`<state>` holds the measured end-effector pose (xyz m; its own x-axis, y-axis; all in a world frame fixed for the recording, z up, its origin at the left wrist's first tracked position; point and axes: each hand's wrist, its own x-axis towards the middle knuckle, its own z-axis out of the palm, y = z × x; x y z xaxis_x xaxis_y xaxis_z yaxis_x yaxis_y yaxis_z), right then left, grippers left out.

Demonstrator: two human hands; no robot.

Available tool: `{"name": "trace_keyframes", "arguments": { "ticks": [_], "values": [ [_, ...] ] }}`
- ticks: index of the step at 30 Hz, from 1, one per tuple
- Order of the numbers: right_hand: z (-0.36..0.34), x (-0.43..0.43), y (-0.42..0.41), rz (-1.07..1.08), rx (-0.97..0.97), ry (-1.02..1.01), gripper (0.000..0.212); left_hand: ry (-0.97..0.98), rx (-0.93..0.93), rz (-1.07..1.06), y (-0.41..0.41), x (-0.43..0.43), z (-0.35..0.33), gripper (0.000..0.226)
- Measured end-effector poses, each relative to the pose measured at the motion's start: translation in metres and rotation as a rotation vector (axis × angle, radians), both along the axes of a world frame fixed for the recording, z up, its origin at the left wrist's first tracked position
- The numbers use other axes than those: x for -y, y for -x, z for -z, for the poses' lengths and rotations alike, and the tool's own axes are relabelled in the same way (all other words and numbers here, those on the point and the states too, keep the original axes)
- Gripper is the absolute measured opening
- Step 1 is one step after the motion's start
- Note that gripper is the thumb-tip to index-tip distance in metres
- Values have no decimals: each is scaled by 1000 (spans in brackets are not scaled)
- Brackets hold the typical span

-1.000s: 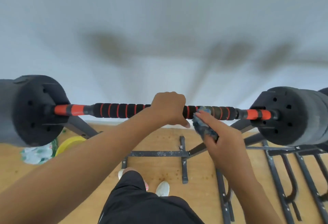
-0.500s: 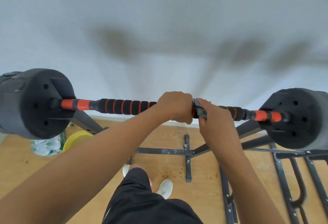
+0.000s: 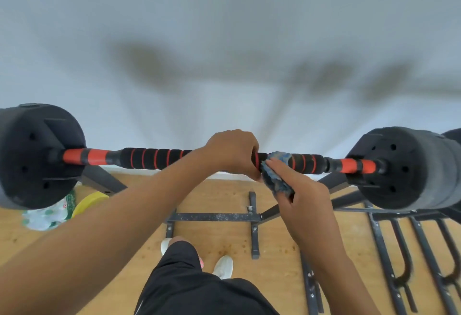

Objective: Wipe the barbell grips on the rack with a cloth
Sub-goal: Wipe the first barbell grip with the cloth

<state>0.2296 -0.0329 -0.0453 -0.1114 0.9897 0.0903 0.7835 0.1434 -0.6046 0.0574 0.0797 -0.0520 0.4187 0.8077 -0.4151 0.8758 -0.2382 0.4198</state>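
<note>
Barbell (image 3: 159,159) sits across the rack (image 3: 217,217), black foam grips with red rings running between the two weight plates. Left hand (image 3: 233,152) wrapped round the bar at mid-span, fingers curled over it, steadying. Right hand (image 3: 303,201) just beside it, pinching a bunched blue cloth (image 3: 277,177) between thumb and fingers and pressing it onto the near side of the grip, right of centre. Wiping looks under way on the middle-right foam. Judging by position only: the right end of the grip towards the plate, the part under the left hand, and the whole left grip section likely not covered yet. Can't tell from foam surface what is already clean. More empty rack bars lower right.
</note>
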Motion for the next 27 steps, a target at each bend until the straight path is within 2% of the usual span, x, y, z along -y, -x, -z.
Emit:
{"name": "trace_keyframes", "arguments": {
  "ticks": [2, 4, 6, 10, 12, 14, 17, 20, 24, 27],
  "values": [
    [-17, -11, -1, 17, -25, -23, 56, -382, -130, -26, -5, 25, 11, 37],
    [-34, -33, -1, 31, -2, -78, 49, -567, -180, -29, -12, 43, 23, 39],
    [-41, -58, -2, 21, 96, -56, 40, -636, -222, -33, -17, 46, 35, 38],
    [-27, -76, 5, -117, 355, 210, 25, -649, -217, -98, -23, 40, 34, 27],
    [-21, -67, 10, -118, 434, 219, 23, -592, -223, -102, -24, 37, 32, 17],
    [-15, -56, 10, -88, 395, 176, 24, -549, -249, -105, -23, 33, 27, 16],
    [-8, -41, 7, -55, 284, 154, 46, -431, -271, -97, -23, 24, 21, 23],
    [0, -34, 1, -65, 332, 113, 65, -72, -236, -56, -22, 5, 15, 25],
    [-8, -26, -4, -77, 337, 120, 68, 435, -18, -32, -15, -18, 7, 35],
    [-14, -18, -11, -81, 306, 120, 70, 521, 58, -30, -10, -21, 1, 39]
  ]
}}
